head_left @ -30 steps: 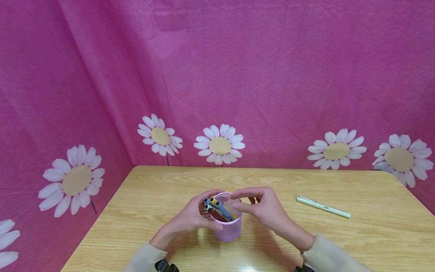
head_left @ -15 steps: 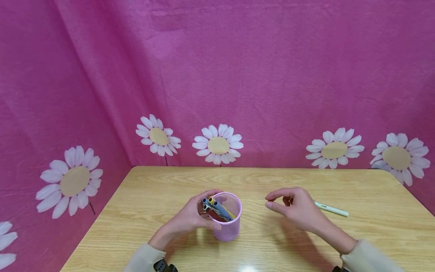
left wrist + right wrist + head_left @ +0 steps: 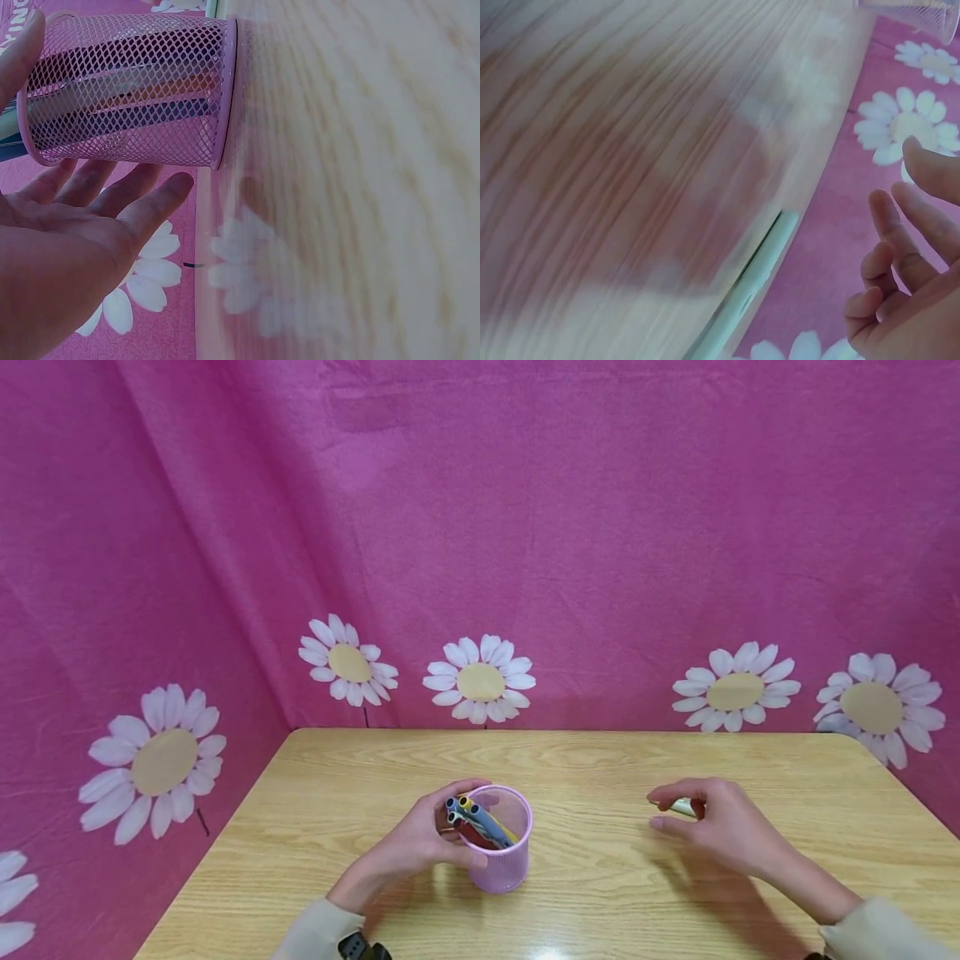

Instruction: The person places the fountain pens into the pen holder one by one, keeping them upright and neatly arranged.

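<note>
A pink mesh pen cup (image 3: 504,870) stands upright on the table, with several markers (image 3: 487,823) leaning to its left side. My left hand (image 3: 416,845) holds the cup from the left, thumb at the front and fingers round the back. In the left wrist view, the cup's mesh (image 3: 139,94) lies between thumb and fingers. To the right, my right hand (image 3: 726,825) hovers over a pale green pen (image 3: 682,807), largely hiding it from the head view. The right wrist view has this pen (image 3: 751,277) lying on the table, apart from the relaxed, parted fingers (image 3: 900,251).
The light wooden table (image 3: 360,777) has a glossy top. Behind it and along the left hangs a magenta cloth (image 3: 480,527) printed with white daisies. Dark straps with devices (image 3: 362,947) sit at the wrists.
My right hand has left the cup's rim and moved right, over the pale green pen. The left hand has stayed on the cup.
</note>
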`<control>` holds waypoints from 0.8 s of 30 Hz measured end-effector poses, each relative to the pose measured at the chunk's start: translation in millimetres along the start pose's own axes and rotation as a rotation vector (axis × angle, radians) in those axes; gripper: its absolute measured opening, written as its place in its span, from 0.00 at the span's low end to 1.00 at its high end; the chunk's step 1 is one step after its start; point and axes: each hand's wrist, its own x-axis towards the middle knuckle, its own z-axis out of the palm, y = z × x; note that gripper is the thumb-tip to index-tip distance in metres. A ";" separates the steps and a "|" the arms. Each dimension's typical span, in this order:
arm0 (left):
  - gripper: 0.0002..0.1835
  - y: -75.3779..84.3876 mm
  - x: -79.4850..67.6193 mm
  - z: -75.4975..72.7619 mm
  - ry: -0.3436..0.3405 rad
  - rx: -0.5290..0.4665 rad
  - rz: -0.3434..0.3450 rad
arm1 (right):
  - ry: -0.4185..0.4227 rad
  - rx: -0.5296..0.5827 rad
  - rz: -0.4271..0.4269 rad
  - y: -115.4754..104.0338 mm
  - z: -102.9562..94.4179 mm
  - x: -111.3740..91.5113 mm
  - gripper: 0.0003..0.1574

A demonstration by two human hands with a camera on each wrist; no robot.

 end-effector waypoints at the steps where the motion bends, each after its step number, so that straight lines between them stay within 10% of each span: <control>1: 0.46 -0.1 0.1 -0.1 -0.001 -0.002 0.001 | 0.001 -0.010 -0.007 3.6 -1.2 -0.6 0.16; 24: 0.47 1.3 0.1 -0.5 0.004 0.011 -0.012 | -0.033 -0.264 -0.014 66.8 -23.7 -6.6 0.24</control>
